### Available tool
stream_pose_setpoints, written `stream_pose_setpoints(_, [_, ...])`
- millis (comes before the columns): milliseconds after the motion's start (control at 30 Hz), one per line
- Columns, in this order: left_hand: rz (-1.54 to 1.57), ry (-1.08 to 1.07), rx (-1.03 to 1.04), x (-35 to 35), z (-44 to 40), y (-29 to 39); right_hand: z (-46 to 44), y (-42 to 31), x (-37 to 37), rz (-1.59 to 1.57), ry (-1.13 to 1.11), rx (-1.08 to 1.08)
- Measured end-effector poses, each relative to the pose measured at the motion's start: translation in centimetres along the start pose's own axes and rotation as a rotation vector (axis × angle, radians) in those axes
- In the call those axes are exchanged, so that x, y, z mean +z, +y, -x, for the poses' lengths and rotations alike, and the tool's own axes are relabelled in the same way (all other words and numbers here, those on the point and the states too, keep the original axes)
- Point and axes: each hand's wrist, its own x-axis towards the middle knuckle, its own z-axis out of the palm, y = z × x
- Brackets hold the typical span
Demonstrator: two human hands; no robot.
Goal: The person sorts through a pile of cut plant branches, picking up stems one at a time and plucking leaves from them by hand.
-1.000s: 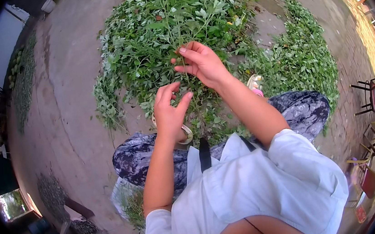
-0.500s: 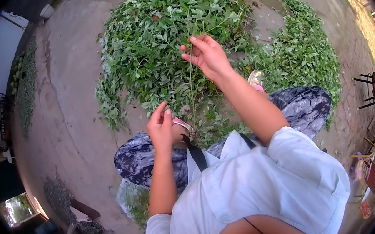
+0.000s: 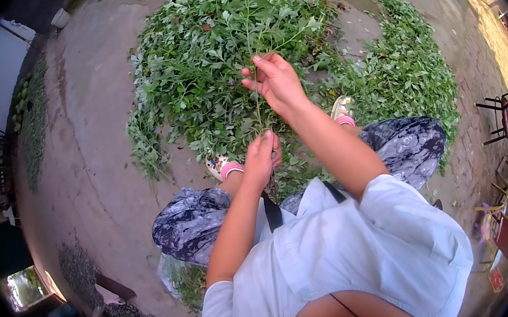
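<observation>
Where the pale shirt (image 3: 344, 248) ends, two patterned trouser legs (image 3: 190, 224) spread apart. Left hand (image 3: 261, 158): grip closed round the lower part of one leafy stem (image 3: 258, 105). Right hand (image 3: 280, 84): grip pinching the same stem higher up, thumb to forefinger, other fingers loosely curled. Stem runs from hand to hand, leafy top overlying the large heap (image 3: 195, 72) of greenery. Two pink-strapped shoes (image 3: 216, 166) on the grey floor (image 3: 96, 125), one each side. Second, smaller heap (image 3: 408, 62) to the right. One white bucket (image 3: 60, 18), far upper left.
</observation>
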Motion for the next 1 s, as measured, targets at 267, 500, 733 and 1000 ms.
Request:
stream_pose_setpoints(267, [-0.023,-0.121,-0.116,-2.3,4.7,-0.6,-3.6,-3.1,-4.3,-0.053,0.201,-0.186])
stream_pose_setpoints(500, [-0.117,-0.065,-0.159,-5.2,8.8,1.2,-6.2,-8.0,-8.5,-0.184,0.400,-0.395])
stream_pose_setpoints(733, [-0.575,0.133,-0.063,-6.9,7.2,0.7,1.6,-6.0,-1.3,0.958,-0.142,0.134])
stream_pose_setpoints(1000, [-0.639,0.276,-0.161,-4.0,5.8,3.7,6.0,2.0,1.8,1.499,-0.661,-0.119])
